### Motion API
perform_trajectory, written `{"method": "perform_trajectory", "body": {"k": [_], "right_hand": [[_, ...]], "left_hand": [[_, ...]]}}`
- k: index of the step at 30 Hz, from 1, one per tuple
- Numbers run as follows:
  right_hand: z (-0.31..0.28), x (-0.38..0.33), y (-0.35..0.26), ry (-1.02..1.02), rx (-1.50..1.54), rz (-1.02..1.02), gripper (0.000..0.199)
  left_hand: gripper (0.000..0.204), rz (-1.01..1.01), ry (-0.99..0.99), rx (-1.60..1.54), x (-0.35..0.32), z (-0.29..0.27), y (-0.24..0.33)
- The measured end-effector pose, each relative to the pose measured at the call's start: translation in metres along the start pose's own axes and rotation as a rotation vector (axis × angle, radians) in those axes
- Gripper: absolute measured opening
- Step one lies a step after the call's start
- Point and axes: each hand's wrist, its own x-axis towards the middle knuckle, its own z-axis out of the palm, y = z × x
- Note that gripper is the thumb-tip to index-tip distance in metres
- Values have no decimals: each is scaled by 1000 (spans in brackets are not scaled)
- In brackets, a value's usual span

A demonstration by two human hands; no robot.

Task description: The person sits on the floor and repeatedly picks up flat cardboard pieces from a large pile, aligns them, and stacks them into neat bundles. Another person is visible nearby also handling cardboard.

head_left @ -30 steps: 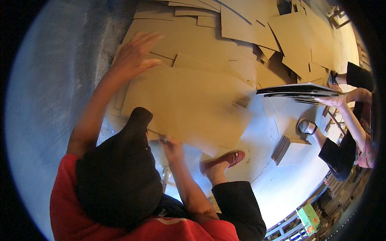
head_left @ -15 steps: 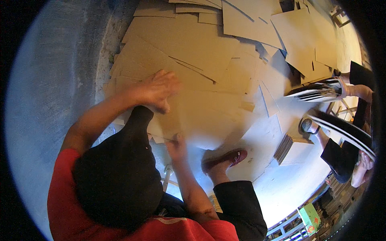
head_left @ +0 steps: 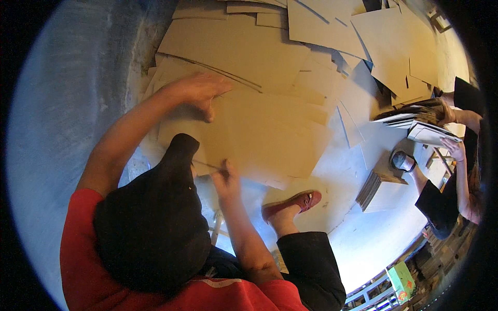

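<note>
A large brown cardboard sheet (head_left: 270,137), partly blurred, lies in front of me over other sheets. Above its far left side is my left hand (head_left: 205,93), its fingers stretched out and its thumb apart. Blur hides whether this hand touches the cardboard. My right hand (head_left: 226,180) pinches the near edge of the sheet, thumb uppermost. Just beyond my left hand, another wide cardboard sheet (head_left: 233,49) rests on the pile.
More loose cardboard (head_left: 324,28) spreads across the far floor. At the right, a co-worker's hands hold a bunch of sheets (head_left: 415,116). A neat cardboard stack (head_left: 381,192) stands near that person's foot. My red shoe (head_left: 298,205) is beside the pile; a grey wall (head_left: 72,103) rises left.
The sheet under my hands has shifted, and its outline is clearer. My right hand has moved slightly farther away. The co-worker's lower hand has risen, bringing its sheets against the other bunch.
</note>
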Motion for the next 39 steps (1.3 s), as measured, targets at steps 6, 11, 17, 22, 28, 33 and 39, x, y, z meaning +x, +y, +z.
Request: {"method": "perform_trajectory", "body": {"k": [6, 11, 17, 22, 28, 33, 39], "right_hand": [[-30, -6, 2, -61, 112, 48, 30], [-31, -11, -6, -82, 214, 135, 35], [-37, -13, -1, -50, 259, 129, 37], [-19, -23, -39, -123, 264, 14, 35], [-18, -22, -118, -67, -49, 265, 41], [-9, -122, -297, -742, -1782, -122, 45], [-26, -331, -436, -75, -1449, -518, 23]], "left_hand": [[99, 139, 358, 76, -47, 56, 16], [102, 71, 30, -39, -43, 20, 46], [96, 165, 36, -122, -39, 24, 33], [79, 105, 189, -11, -76, 3, 87], [50, 311, 522, 278, -111, -60, 169], [44, 549, 757, 516, -120, -96, 245], [45, 543, 756, 608, -84, -62, 326]]}}
